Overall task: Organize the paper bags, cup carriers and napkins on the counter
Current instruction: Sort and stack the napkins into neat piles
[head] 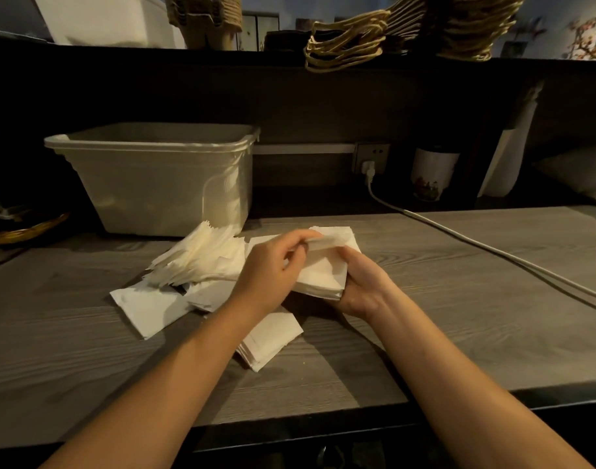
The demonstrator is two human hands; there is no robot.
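White napkins lie scattered in the middle of the grey wooden counter (pixel 459 316). A squared stack of napkins (pixel 323 265) is held just above the counter by both hands. My right hand (pixel 360 286) grips its near right corner from below. My left hand (pixel 272 265) pinches its top far edge with fingertips. A fanned, messy napkin pile (pixel 201 258) sits to the left of the hands. Flat napkins (pixel 147 309) lie at the front left, and another small stack (pixel 269 340) lies under my left forearm. Paper bags with twisted handles (pixel 391 32) lean on the upper shelf.
A translucent plastic bin (pixel 147 177) stands at the back left with some white paper inside. A white cable (pixel 486 248) runs from a wall socket (pixel 371 157) across the right of the counter. A white cup (pixel 432 174) stands at the back. A yellow-rimmed basket (pixel 22 231) sits far left.
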